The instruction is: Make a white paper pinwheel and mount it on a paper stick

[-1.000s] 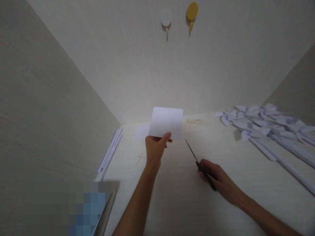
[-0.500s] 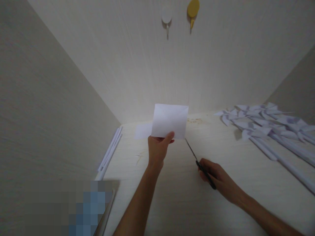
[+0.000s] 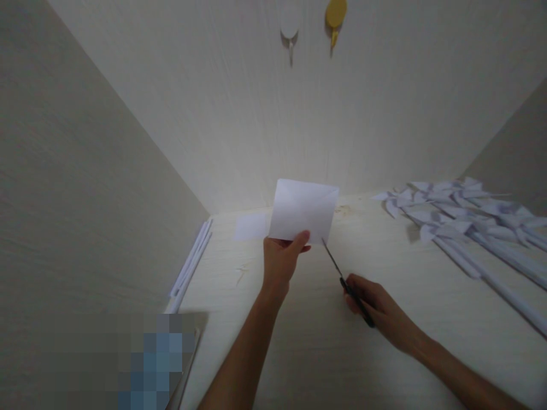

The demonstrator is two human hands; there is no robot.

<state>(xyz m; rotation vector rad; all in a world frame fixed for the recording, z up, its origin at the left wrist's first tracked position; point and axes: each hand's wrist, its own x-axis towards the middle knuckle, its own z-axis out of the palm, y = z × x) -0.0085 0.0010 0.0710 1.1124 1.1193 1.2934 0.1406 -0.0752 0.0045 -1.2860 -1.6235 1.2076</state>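
Observation:
My left hand [image 3: 282, 259] pinches the lower edge of a white square sheet of paper [image 3: 304, 210] and holds it upright above the pale wooden desk [image 3: 316, 341]. My right hand [image 3: 376, 310] is closed around the black handles of a pair of scissors [image 3: 344, 282]. The scissor blades point up and left, and their tip is right at the lower right corner of the sheet. A second small white sheet [image 3: 251, 226] lies flat on the desk behind my left hand.
A pile of white paper pinwheels on rolled paper sticks [image 3: 465, 222] lies at the right. A stack of white sheets [image 3: 190, 267] leans along the left wall. Two hooks, one white [image 3: 289, 28] and one yellow [image 3: 335, 17], hang on the back wall.
My left hand has carried the sheet to the right, bringing its lower right corner to the scissor tip. My right hand and the scissors have barely moved.

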